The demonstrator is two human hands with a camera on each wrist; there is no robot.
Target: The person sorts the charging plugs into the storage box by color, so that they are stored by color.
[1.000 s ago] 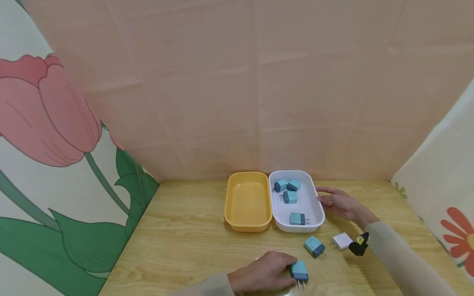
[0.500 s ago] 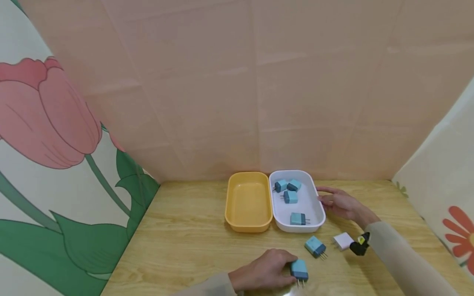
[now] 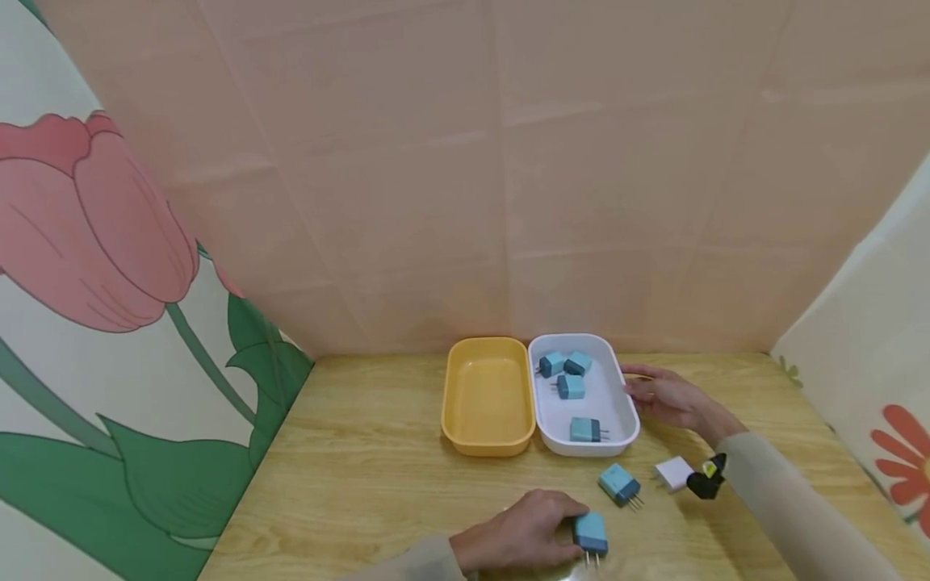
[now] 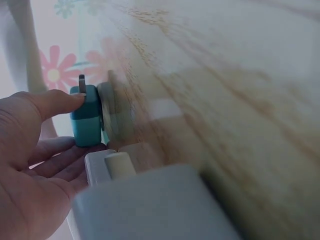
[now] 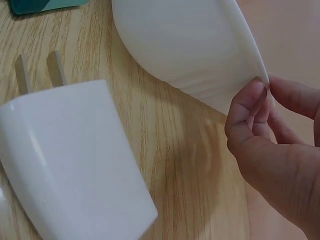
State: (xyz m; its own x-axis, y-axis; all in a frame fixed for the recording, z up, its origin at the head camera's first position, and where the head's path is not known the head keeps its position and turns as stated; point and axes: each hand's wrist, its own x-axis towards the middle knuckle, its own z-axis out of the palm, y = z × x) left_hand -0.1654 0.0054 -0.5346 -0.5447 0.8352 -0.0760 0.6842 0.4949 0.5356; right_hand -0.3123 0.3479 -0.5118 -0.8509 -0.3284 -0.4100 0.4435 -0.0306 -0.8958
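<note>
The left hand point(image 3: 519, 537) lies low on the wooden desk point(image 3: 363, 476) at its near edge, fingers curled round a blue plug point(image 3: 590, 533) whose metal prongs point toward the person. The left wrist view shows the thumb on one side of that plug point(image 4: 86, 122) and the fingers on the other, so the hand grips it while it rests on the desk.

The right hand point(image 3: 664, 397) sits against the right side of a white tray point(image 3: 625, 424). In the right wrist view its fingertips point(image 5: 250, 102) pinch the tray's rim point(image 5: 220, 60).

The white tray holds four blue plugs: three grouped at the far end point(image 3: 565, 373) and one near the front point(image 3: 585, 429). Just left of it, touching side to side, stands a yellow tray point(image 3: 454, 424).

On the desk in front of the white tray lies another blue plug point(image 3: 618, 484), apart from the one in the left hand. To its right lies a white plug point(image 3: 672, 473), close beside the right forearm's beige sleeve point(image 3: 785, 508), where a small black device point(image 3: 705, 482) sits at the wrist.
</note>
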